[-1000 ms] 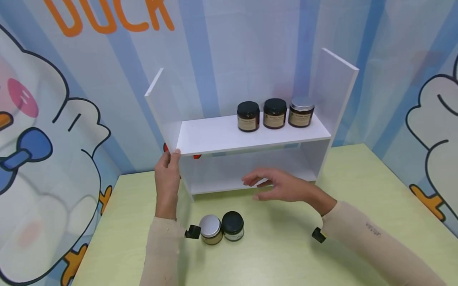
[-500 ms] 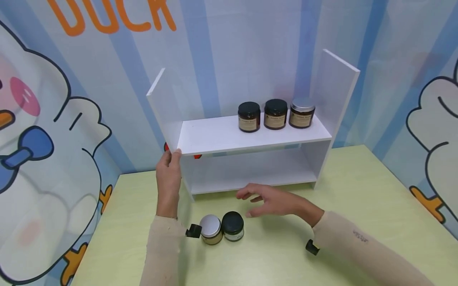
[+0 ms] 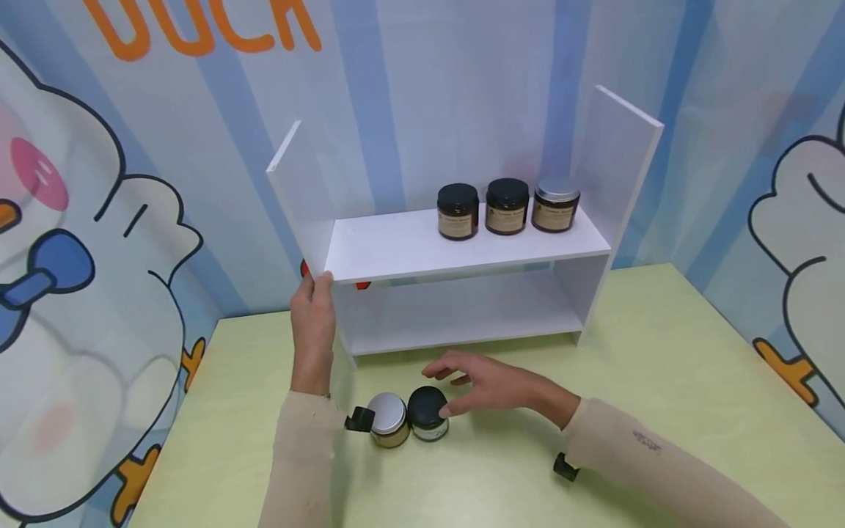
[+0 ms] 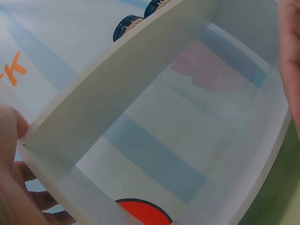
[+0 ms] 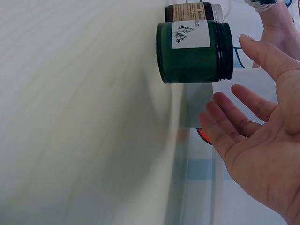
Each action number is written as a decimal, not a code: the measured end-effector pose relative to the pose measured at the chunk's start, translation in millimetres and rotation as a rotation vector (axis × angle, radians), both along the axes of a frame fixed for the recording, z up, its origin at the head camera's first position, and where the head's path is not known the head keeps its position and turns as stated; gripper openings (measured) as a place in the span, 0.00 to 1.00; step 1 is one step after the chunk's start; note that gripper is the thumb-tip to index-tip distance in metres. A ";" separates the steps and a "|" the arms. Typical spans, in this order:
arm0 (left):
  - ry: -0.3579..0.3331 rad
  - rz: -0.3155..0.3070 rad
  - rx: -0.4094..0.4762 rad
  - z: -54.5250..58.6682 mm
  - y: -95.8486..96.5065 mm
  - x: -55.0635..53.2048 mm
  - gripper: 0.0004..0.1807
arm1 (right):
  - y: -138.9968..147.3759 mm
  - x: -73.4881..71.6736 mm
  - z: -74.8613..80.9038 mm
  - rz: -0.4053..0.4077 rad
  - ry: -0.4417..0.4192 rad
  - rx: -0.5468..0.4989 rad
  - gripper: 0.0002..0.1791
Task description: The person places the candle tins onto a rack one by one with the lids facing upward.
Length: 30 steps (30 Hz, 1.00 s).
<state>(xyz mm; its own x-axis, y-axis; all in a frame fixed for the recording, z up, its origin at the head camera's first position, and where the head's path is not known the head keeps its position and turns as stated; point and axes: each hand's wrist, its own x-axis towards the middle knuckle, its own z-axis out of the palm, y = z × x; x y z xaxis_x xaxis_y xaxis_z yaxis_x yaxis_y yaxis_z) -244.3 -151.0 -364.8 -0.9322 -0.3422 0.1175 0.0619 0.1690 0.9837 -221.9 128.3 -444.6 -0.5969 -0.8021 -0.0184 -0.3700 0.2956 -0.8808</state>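
Your right hand [image 3: 496, 386] has lowered, fingers spread, beside the black-lidded jar [image 3: 425, 405] | jar now within grasp, unheld; thumb contact unclear | your left hand [image 3: 313, 323] grips the white shelf [image 3: 389, 246].

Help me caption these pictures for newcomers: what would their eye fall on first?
Likely the white two-tier shelf at mid-picture, with three amber jars lined up toward the right of its top level. Then the big cartoon duck at the left of the striped backdrop, and orange lettering at the top left. In front of the shelf, the right grip hovers by a black-lidded green jar beside a silver-lidded jar.
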 end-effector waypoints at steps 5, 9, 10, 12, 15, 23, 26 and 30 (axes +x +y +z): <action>0.019 -0.010 0.016 -0.4 -1.0 -0.9 0.30 | -4.2 1.7 -1.1 0.013 -0.021 0.001 0.37; 0.028 -0.025 0.006 1.8 -1.7 -2.5 0.29 | -5.9 2.3 -5.7 0.008 -0.030 -0.005 0.36; 0.027 -0.026 0.000 2.5 -1.8 -3.2 0.29 | -6.3 2.4 -7.1 0.010 -0.031 -0.009 0.36; 0.018 -0.024 -0.006 4.5 -1.2 -4.0 0.30 | -7.2 2.6 -9.9 0.017 -0.029 -0.018 0.36; 0.008 -0.013 -0.012 6.9 -0.2 -4.5 0.30 | -9.0 3.4 -12.9 0.039 -0.030 -0.036 0.37; 0.029 0.026 -0.051 8.4 1.9 -4.0 0.28 | -12.1 4.5 -19.2 0.051 -0.042 -0.052 0.35; 0.019 0.038 -0.066 8.3 2.7 -3.4 0.29 | -12.8 4.4 -21.0 0.049 -0.053 -0.051 0.35; -0.002 0.046 -0.073 8.8 4.4 -2.7 0.30 | -13.3 4.4 -22.6 0.048 -0.049 -0.055 0.35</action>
<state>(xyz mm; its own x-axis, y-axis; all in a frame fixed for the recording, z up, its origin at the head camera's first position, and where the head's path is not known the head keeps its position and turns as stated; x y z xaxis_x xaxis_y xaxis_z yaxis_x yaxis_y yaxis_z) -247.0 -146.5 -356.0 -0.9162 -0.3749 0.1416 0.0503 0.2428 0.9688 -217.4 115.0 -467.2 -0.5573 -0.8303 -0.0018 -0.3381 0.2289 -0.9128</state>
